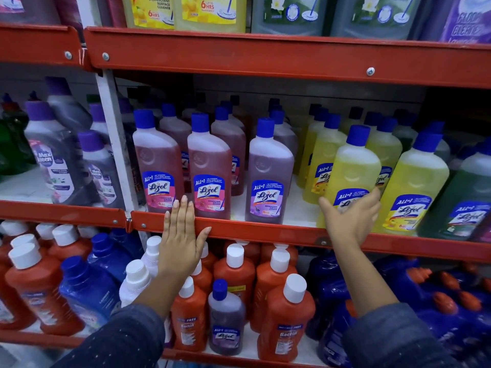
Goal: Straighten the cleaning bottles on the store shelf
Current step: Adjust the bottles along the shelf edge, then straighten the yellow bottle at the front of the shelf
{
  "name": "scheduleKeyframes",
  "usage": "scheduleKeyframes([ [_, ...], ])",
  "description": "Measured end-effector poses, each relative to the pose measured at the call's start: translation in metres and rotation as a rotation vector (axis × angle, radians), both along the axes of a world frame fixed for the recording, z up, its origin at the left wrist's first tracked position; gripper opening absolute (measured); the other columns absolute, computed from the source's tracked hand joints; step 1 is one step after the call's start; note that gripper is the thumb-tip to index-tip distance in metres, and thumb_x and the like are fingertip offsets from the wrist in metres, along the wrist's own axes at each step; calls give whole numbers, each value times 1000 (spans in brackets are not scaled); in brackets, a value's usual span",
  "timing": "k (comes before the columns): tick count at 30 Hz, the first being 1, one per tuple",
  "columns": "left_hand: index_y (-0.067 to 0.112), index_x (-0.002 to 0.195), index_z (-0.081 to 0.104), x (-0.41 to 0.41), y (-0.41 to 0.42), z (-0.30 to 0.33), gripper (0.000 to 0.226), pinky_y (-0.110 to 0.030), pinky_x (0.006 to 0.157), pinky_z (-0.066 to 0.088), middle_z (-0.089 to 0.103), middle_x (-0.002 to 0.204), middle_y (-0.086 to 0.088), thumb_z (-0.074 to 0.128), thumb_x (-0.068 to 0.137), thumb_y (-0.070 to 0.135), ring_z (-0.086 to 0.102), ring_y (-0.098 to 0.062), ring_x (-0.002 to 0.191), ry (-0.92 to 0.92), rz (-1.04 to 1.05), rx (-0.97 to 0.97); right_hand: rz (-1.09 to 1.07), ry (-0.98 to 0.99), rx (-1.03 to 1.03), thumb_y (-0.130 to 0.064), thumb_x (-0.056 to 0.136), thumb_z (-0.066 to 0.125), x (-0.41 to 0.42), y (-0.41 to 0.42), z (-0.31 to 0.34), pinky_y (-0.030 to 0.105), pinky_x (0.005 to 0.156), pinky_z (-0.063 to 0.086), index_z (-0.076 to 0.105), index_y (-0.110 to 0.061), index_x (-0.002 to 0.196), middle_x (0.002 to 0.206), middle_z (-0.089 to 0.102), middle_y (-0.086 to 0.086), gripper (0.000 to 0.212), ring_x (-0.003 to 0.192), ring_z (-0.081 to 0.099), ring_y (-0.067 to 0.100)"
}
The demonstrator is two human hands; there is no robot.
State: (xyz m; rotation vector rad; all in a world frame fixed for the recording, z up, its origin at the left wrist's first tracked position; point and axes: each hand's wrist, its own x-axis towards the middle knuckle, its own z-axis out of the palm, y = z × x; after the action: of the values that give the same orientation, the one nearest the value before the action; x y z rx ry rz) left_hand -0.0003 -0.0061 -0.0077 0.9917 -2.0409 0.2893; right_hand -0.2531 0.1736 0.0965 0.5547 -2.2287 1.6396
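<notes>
The middle shelf holds rows of blue-capped Lizol bottles. Two pink bottles (156, 160) (210, 166) stand at the front left, then a purple bottle (268, 173), then yellow bottles. My right hand (350, 216) wraps around the lower part of the front yellow bottle (354, 168), thumb on its left side, fingers across the label. My left hand (182, 235) is flat with fingers apart, palm toward the red shelf lip (265, 231), fingertips between the two pink bottles' bases, holding nothing.
More yellow bottles (414, 181) and a green bottle (462, 197) stand to the right. Purple-capped bottles (55, 155) fill the left bay past a white upright (114, 139). Orange Bactin bottles (287, 314) and blue jugs (438, 296) crowd the shelf below. Large refill jugs (210, 11) sit above.
</notes>
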Motion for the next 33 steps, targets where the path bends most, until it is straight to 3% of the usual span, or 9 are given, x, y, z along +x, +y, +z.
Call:
scheduleKeyframes([
  [4,3,152,10,-1,3,0,72,-35,123,-5,18,159,-19,17,101,53,-8,-17,150,8,23,-10,73,-15,-39,-35,68,82,2,7,-5,43,113,29,18,-4,149,151,33,21,108,140,31,36],
  [8,6,153,1,-20,31,4,72,-37,123,-3,13,160,-20,20,101,52,-8,-20,150,117,-24,-28,204,-53,-181,-43,73,79,5,23,-18,25,106,28,21,-11,151,155,30,11,102,142,31,24],
  [13,2,148,22,-88,93,40,61,-35,122,12,27,155,-21,28,102,42,19,-28,147,257,-391,-70,268,-61,-237,-51,81,68,-10,44,-20,34,107,42,41,-14,142,145,48,7,76,133,47,21],
  [19,12,149,27,-160,157,72,75,-5,111,9,34,154,-3,21,95,63,26,-11,143,376,-721,371,447,-73,-193,-42,90,58,-24,60,-12,25,100,40,48,-12,139,137,56,3,58,124,52,13],
  [22,16,147,32,-180,168,75,87,-1,106,16,35,148,9,21,86,77,29,7,135,572,-769,665,512,-54,-190,-35,93,57,-26,65,-12,7,88,44,53,-20,131,122,61,-8,41,107,58,-7],
  [25,16,137,46,-191,173,75,68,-5,101,29,50,134,6,27,93,64,41,18,120,632,-816,711,536,-12,-199,-19,96,55,-31,65,-14,-2,76,42,52,-25,118,105,61,-17,23,91,57,-24],
  [28,18,134,49,-195,178,75,83,-11,100,37,56,129,3,22,84,79,48,4,120,696,-825,713,519,0,-203,-17,97,46,-37,62,-18,1,81,40,59,-17,121,110,64,-5,28,100,58,-13],
  [31,15,138,47,-199,176,73,91,-9,96,40,55,132,-3,22,82,82,51,-3,122,741,-824,719,562,-9,-207,-21,89,40,-42,59,-21,25,92,48,61,-23,118,116,67,3,36,110,61,14],
  [33,17,139,46,-200,174,71,87,-23,103,44,55,134,-4,22,84,80,51,-8,124,740,-821,716,588,-3,-209,-19,88,38,-42,58,-21,29,91,50,59,-27,116,115,67,2,36,109,61,13],
])
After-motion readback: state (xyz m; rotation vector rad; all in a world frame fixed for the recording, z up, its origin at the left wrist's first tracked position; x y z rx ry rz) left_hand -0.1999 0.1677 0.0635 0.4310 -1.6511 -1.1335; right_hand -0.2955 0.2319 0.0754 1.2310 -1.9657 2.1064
